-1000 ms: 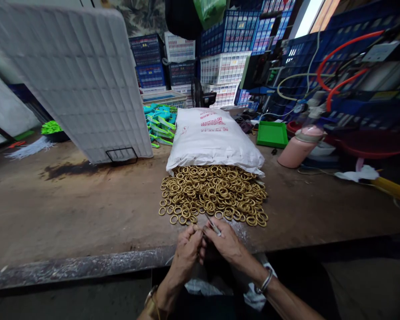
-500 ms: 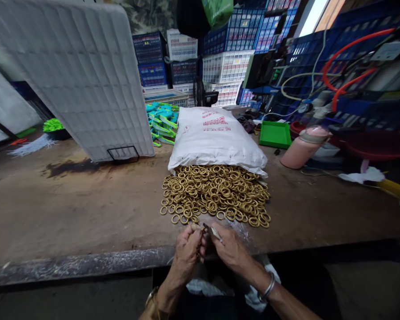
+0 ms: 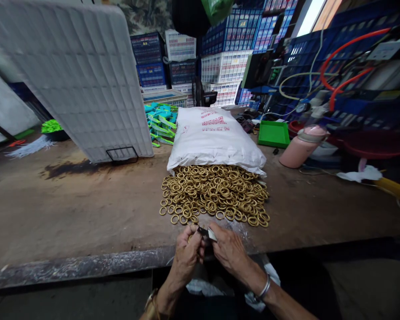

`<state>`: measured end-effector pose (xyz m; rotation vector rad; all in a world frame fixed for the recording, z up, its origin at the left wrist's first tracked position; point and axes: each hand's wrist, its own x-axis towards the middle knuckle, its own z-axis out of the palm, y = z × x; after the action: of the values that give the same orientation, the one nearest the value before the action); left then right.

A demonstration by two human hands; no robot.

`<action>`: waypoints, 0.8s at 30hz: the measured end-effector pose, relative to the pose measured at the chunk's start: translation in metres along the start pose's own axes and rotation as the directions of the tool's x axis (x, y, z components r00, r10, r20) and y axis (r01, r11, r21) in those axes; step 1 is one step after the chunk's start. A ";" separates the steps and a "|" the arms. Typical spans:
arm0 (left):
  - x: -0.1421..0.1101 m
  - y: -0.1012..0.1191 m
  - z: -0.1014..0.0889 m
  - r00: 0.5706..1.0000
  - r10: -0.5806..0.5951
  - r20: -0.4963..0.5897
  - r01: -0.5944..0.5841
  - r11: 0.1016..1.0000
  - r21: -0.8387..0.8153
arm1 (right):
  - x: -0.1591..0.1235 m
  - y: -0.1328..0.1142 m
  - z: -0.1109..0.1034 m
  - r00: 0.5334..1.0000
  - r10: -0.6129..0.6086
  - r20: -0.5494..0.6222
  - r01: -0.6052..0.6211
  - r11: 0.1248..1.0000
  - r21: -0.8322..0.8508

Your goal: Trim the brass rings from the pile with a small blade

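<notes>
My right hand [image 3: 230, 246] is closed on a small knife-like tool with a pale handle [image 3: 212, 235] and a dark tip [image 3: 202, 231]. The tip points left and meets the fingers of my left hand [image 3: 187, 249]. That hand is closed in a pinch, with a bit of gold-coloured ring [image 3: 190, 238] showing between thumb and fingers; most of it is hidden. Just beyond both hands, a heap of gold-coloured metal rings [image 3: 216, 191] spreads over the wooden table [image 3: 113, 218]. The heap spills from under a white sack [image 3: 213, 142] with red print.
A white padded panel [image 3: 86, 84] leans at left on a black wire stand [image 3: 122, 154]. Teal and lime straps [image 3: 162, 122] lie behind it. To the right are a green tray [image 3: 274, 134] and a pink bottle [image 3: 300, 149]. Stacked crates [image 3: 226, 66] fill the back.
The tool in my right hand has turned flatter, and its dark tip now reaches further left over my left fingers. The rings and sack lie as before.
</notes>
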<state>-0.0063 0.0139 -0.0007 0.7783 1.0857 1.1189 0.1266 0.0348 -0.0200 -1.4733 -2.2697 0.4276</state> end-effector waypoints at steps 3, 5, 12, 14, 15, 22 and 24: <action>0.000 0.000 -0.001 1.000 0.013 0.001 -0.013 0.998 0.056 | -0.001 0.002 0.003 1.000 -0.011 0.007 0.011 1.000 -0.001; -0.001 0.000 -0.002 1.000 0.027 0.009 -0.027 0.996 0.081 | -0.002 0.003 0.004 1.000 0.000 0.019 0.000 1.000 -0.011; -0.003 -0.002 -0.004 0.999 0.039 0.023 -0.041 0.995 0.087 | 0.002 -0.001 -0.005 0.992 -0.025 0.120 0.018 0.998 0.058; -0.003 -0.002 -0.006 0.997 0.062 0.037 -0.066 0.991 0.113 | 0.003 0.000 -0.009 0.980 -0.059 0.190 0.040 0.994 0.099; -0.004 -0.001 -0.007 0.996 0.074 0.045 -0.079 0.989 0.128 | 0.004 0.000 -0.010 0.974 -0.069 0.218 0.047 0.993 0.106; -0.029 0.013 0.008 0.980 -0.045 0.194 0.028 0.995 0.094 | 0.008 0.012 -0.019 0.990 0.020 0.138 -0.001 0.991 -0.134; -0.036 0.008 0.016 0.940 -0.177 0.293 0.163 0.984 0.071 | 0.013 0.014 -0.022 0.991 0.096 0.093 -0.079 0.981 -0.178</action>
<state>0.0043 -0.0180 0.0212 0.8428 0.9060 0.8021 0.1433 0.0528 -0.0052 -1.6783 -2.3795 0.3435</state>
